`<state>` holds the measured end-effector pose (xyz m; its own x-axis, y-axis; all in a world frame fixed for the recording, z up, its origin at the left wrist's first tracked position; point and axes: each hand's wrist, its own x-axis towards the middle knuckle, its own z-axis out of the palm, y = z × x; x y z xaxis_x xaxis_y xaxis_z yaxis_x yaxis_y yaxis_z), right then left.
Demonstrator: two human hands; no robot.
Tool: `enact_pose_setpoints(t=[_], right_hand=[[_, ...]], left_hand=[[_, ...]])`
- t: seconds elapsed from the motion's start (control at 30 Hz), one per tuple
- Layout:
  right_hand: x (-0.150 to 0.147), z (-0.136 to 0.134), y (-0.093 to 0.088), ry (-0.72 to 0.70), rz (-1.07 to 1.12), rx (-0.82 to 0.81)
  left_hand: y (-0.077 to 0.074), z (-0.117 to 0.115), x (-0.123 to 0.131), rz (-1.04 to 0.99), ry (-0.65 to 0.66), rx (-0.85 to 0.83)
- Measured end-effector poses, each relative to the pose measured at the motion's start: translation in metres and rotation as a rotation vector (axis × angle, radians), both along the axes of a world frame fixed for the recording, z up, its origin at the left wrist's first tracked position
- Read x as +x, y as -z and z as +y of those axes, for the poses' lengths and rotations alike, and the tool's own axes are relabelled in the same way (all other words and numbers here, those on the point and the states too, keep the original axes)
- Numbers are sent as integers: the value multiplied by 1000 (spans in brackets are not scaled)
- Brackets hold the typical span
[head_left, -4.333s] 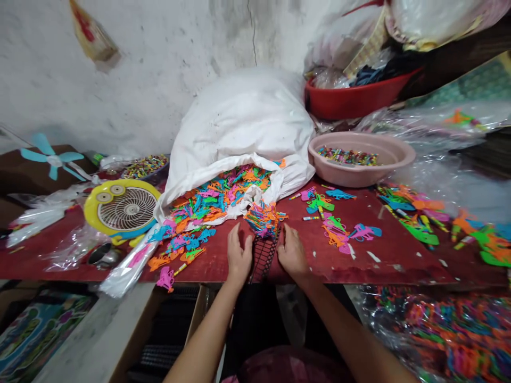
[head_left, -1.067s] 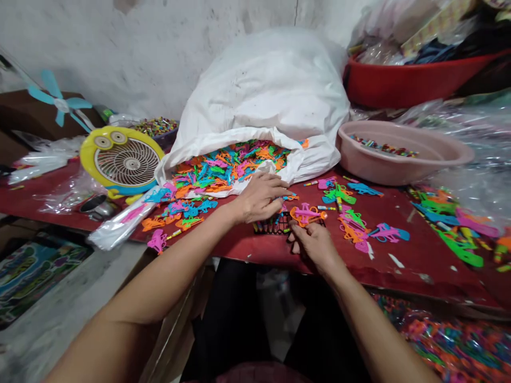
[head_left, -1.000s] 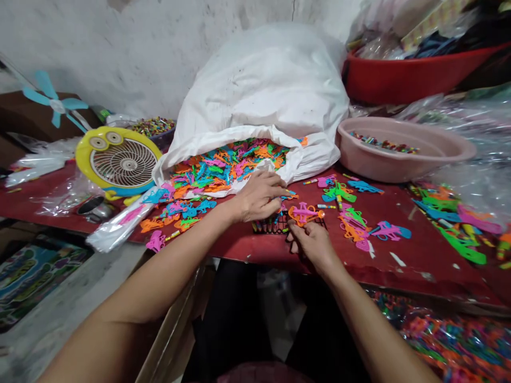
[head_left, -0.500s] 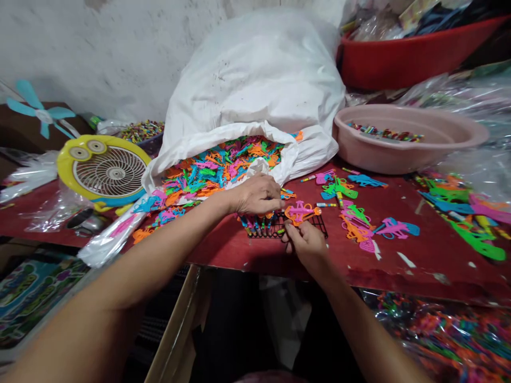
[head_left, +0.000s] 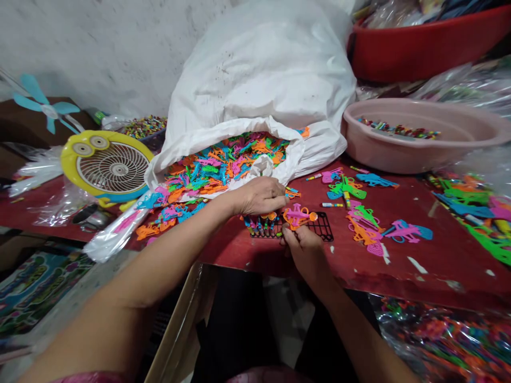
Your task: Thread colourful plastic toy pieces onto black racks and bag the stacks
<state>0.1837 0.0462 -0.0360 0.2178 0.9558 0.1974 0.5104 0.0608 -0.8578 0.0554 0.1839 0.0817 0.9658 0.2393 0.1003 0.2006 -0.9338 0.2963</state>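
My left hand reaches over a black wire rack, its fingers curled down and what they grip hidden. Short tubes with bright, patterned wrappers stand side by side in the rack beneath it. My right hand is closed at the rack's front edge, thumb and fingers together; whatever is in them cannot be made out. Just above the right fingertips, a pink and orange plastic toy piece lies over the rack. More flat toy pieces and a loose tube lie to the right on the red table.
A large white sack spills colourful plastic pieces behind my hands. A pink basin holds small tubes at the right, below a red basin. At the left stand a yellow fan and a metal cup.
The view has shifted slightly. My right hand stays at the rack's front and my left hand over the tubes. The pink and orange piece has turned a little.
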Motion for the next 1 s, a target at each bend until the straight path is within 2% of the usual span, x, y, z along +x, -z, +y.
enact_pose_setpoints(t=[0.13,0.23,0.47,0.8,1.0], right_hand=[[-1,2,5,41,-202,120],[-1,2,5,73,-251,152],[5,2,-5,68,163,-120],[8,1,2,189,304,-39],[9,3,4,184,333,-14]], left_hand=[[0,0,-1,-6,-1,-8],[-1,-1,-1,-13,7,-11],[0,2,-4,-20,44,-14],[-3,0,-3,-2,3,-73],[-2,0,-3,10,-31,-51]])
